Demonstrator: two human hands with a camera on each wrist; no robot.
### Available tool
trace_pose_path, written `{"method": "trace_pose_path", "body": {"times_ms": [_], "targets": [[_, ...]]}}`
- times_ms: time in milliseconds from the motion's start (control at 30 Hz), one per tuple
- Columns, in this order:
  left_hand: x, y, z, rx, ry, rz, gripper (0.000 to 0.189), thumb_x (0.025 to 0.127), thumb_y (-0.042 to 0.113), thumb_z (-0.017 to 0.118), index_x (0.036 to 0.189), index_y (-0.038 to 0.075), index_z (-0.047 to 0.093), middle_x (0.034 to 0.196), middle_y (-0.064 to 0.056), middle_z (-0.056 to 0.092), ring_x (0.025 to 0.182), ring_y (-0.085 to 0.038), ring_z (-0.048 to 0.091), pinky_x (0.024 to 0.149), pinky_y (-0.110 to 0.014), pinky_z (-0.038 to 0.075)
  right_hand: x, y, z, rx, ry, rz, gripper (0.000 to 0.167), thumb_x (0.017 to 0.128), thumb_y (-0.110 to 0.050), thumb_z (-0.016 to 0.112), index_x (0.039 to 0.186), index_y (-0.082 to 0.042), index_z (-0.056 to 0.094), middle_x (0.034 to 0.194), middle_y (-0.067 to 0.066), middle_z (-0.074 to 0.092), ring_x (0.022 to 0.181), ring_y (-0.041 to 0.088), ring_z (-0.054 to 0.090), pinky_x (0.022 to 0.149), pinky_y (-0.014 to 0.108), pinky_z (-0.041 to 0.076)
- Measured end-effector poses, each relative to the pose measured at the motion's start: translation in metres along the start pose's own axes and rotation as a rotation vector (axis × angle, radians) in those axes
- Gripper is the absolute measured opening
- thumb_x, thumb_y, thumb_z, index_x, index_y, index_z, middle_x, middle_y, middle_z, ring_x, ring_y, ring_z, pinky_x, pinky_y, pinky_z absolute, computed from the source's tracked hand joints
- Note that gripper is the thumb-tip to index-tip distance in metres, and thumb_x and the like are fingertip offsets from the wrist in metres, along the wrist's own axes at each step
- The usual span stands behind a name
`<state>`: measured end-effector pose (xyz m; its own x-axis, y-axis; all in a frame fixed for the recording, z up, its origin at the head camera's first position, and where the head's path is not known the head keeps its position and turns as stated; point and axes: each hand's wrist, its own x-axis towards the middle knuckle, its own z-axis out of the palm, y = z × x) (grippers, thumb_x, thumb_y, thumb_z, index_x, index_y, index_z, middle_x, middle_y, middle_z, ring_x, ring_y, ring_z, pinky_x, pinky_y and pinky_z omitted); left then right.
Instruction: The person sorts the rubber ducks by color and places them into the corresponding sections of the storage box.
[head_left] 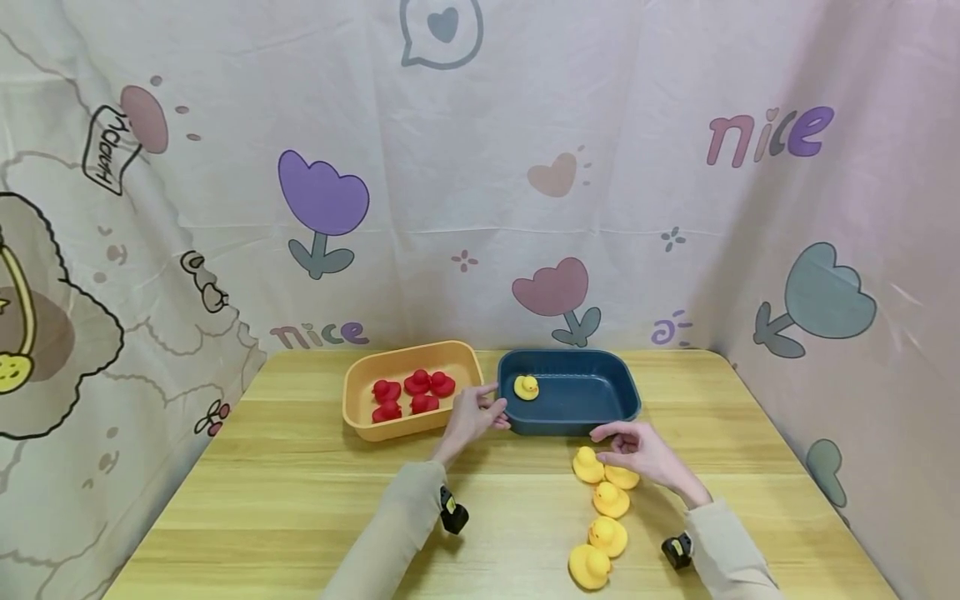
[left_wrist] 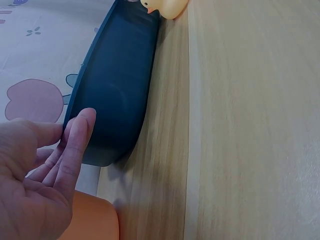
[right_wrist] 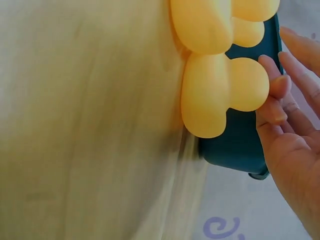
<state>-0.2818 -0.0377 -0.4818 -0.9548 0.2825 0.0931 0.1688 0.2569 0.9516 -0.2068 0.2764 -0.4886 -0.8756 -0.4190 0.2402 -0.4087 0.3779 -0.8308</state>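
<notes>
1. Right hand [head_left: 636, 452]: fingers parted, nothing between.
2. Duck [head_left: 587, 467]: just beside those fingertips; probably light, soft; best pinched round the body.
3. Left hand [head_left: 469, 415]: fingertips at bin [head_left: 551, 427]; grip cannot be told.

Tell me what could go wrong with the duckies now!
The right hand is very close to the bunched yellow ducks in front of the blue tray, so reaching for one might bump its neighbour over.

The left hand is right at one end of that tray; a push there could slide it and perhaps topple the little duck inside.
</notes>
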Motion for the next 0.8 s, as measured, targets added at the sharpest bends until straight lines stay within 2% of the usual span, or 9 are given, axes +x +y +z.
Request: {"method": "trace_pose_path", "body": {"times_ms": [233,400,633,800], "targets": [[0.000,-0.001,-0.001,0.002,-0.003,0.003,0.048,0.098,0.004,0.062,0.142,-0.010,0.050,0.088,-0.026,0.075,0.072,-0.032,0.077,0.071,-0.041,0.065,0.001,-0.001,0.003,-0.039,0.009,-0.016,0.027,0.085,-0.003,0.077,0.108,0.009,0.070,0.090,0.022,0.068,0.064,-0.002,0.046,0.051,0.015,0.040],[0.000,-0.001,0.000,0.000,-0.004,0.003,0.048,0.098,0.004,0.062,0.142,-0.010,0.049,0.088,-0.027,0.075,0.073,-0.033,0.077,0.073,-0.045,0.064,0.003,-0.002,0.005,-0.079,-0.006,-0.002,0.028,0.084,-0.004,0.078,0.107,0.008,0.070,0.086,0.022,0.068,0.060,-0.003,0.042,0.049,0.014,0.035],[0.000,-0.002,-0.001,-0.009,-0.006,-0.003,0.048,0.098,0.003,0.062,0.142,-0.010,0.049,0.088,-0.027,0.075,0.073,-0.033,0.077,0.072,-0.043,0.065,0.007,-0.001,0.010,-0.157,-0.013,0.051,0.029,0.082,-0.010,0.082,0.106,0.003,0.073,0.073,0.005,0.058,0.057,-0.001,0.038,0.049,0.015,0.030],[0.000,-0.002,-0.001,-0.003,-0.007,-0.002,0.048,0.098,0.004,0.062,0.142,-0.010,0.049,0.088,-0.026,0.075,0.073,-0.033,0.077,0.072,-0.042,0.065,0.008,0.001,0.012,-0.208,-0.015,0.070,0.026,0.080,-0.012,0.083,0.103,-0.003,0.075,0.072,0.010,0.056,0.058,0.000,0.037,0.052,0.016,0.029]]}}
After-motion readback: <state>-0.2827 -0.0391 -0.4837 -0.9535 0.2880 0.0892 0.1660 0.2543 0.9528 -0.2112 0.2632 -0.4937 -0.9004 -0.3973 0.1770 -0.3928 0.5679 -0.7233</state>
